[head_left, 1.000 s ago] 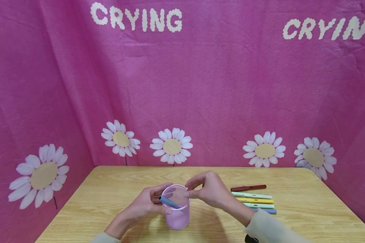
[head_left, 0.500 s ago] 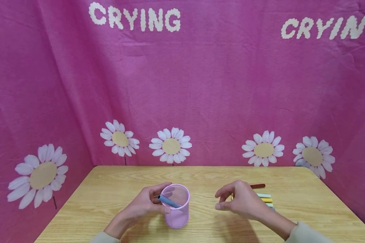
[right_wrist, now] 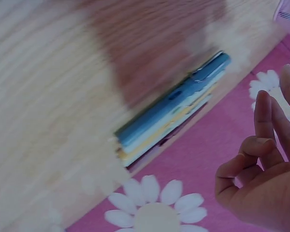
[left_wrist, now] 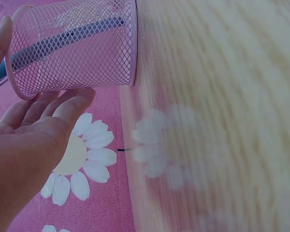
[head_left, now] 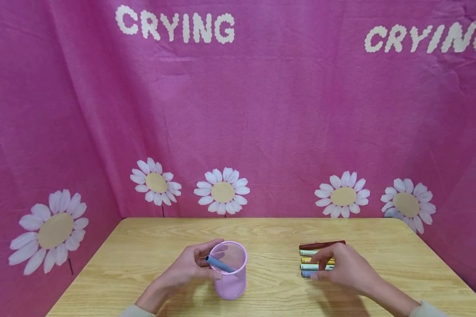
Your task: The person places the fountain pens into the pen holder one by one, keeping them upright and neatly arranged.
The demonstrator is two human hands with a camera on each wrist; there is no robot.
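Since half a second ago the right hand (head_left: 347,270) has shifted toward 4 o'clock, uncovering the left ends of five pens; the left hand (head_left: 182,269) and the pink mesh cup (head_left: 231,286) have hardly moved. The right hand hangs over the pens, its fingers loosely bent, thumb and forefinger apart and holding nothing. The left hand grips the cup, which stands upright on the wood-grain table (head_left: 269,273) at 6 o'clock from the head view's centre, with a blue-grey pen (head_left: 221,264) leaning inside. Between 4 and 5 o'clock lie a dark red pen (head_left: 313,245), a yellow pen (head_left: 307,260), two mint pens and a blue pen (head_left: 306,274); any marking on them is too small to read. On the magenta cloth (head_left: 281,110), white letters (head_left: 185,28) spell "CRYING" at 11 o'clock and again at 2 o'clock, the second cut by the frame's edge.
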